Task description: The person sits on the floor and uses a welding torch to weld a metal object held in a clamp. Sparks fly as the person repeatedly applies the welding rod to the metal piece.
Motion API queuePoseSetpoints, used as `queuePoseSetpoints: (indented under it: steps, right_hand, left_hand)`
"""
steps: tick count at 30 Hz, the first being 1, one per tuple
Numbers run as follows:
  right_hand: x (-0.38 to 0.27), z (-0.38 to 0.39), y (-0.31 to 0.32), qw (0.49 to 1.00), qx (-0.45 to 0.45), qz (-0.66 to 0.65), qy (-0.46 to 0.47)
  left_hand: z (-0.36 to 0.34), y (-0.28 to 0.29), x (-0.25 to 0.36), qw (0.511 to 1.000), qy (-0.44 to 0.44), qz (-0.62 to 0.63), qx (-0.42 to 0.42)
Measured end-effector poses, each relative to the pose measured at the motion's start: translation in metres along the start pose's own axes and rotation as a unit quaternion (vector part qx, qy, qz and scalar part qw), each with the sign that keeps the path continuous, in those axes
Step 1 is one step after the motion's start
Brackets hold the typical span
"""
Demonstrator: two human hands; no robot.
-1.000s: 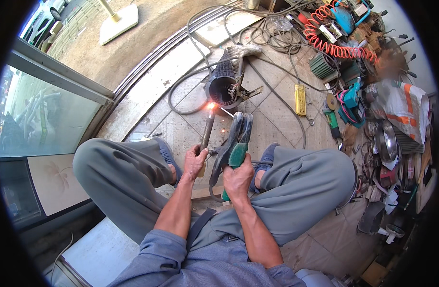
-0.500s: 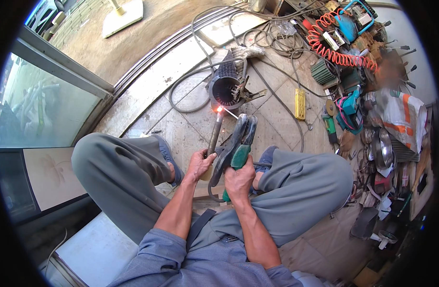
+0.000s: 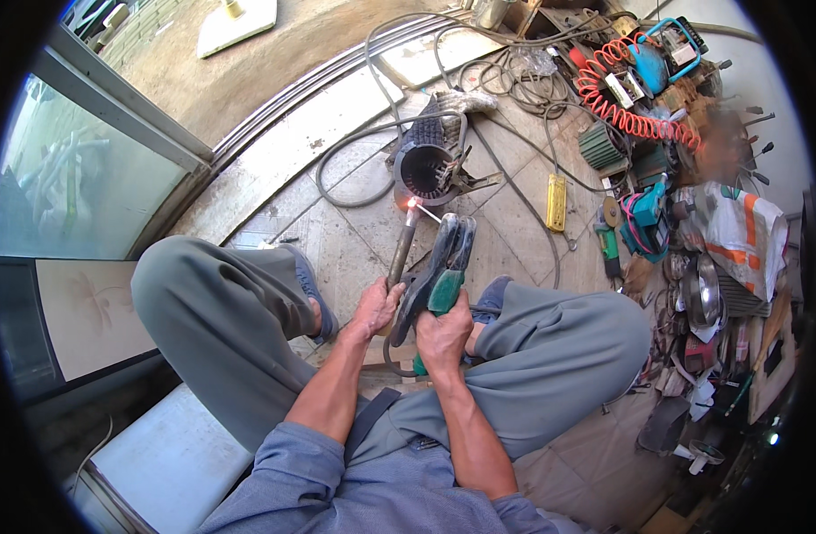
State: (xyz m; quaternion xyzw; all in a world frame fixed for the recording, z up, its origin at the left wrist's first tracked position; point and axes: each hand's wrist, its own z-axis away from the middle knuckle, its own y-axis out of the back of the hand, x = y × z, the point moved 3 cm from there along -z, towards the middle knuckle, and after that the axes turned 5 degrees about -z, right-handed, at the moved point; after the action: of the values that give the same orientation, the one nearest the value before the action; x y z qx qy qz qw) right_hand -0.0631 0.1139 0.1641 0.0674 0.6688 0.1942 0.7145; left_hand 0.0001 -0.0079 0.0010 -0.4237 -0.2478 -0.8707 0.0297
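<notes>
Beyond the hands [image 3: 378, 306], a brown rod [image 3: 403, 247] glows at its tip.

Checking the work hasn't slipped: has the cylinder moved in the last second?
No, not visibly: the cylinder keeps the same place beside the long white slab. The whole view has shifted slightly.

A dark, hollow cylinder [image 3: 422, 136] with a bumpy outer surface has its round open mouth turned toward the camera. A long brownish metal rod [image 3: 402, 251] slants up to the mouth's near rim, its upper tip glowing orange-white. Right of it, a black-and-green electrode holder [image 3: 445, 278] tilts upward, a thin pale electrode [image 3: 430, 214] reaching toward the glow
</notes>
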Motion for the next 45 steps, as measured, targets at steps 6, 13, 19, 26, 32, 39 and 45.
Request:
queuePoseSetpoints:
  steps: [6,13,19,26,32,39,45]
  right_hand:
    - [-0.004,0.001,0.0,1.0,-0.002,0.007,-0.007]
    - [0.003,0.0,-0.001,1.0,-0.005,-0.001,-0.001]
    - [0.001,0.002,-0.003,1.0,-0.008,0.006,0.009]
    - [0.002,0.001,-0.001,1.0,-0.006,0.017,0.01]
    - [0.002,0.001,-0.002,1.0,-0.007,0.015,0.007]
    - [0.0,0.002,-0.002,1.0,0.002,0.01,0.002]
    - [0.005,0.001,-0.001,1.0,0.009,0.004,-0.002]
  left_hand:
    - [0.002,0.002,0.004,1.0,0.016,-0.012,-0.015]
    - [0.005,0.006,0.014,0.999,0.013,-0.02,-0.021]
    - [-0.002,-0.002,-0.005,1.0,0.006,0.003,-0.015]
    - [0.002,0.002,0.006,1.0,0.015,-0.005,-0.014]
    - [0.007,0.008,0.016,0.999,0.023,-0.01,-0.023]
    - [0.011,0.012,0.023,1.0,0.026,-0.003,-0.004]
    - [0.012,0.013,0.028,0.999,0.025,-0.023,0.005]
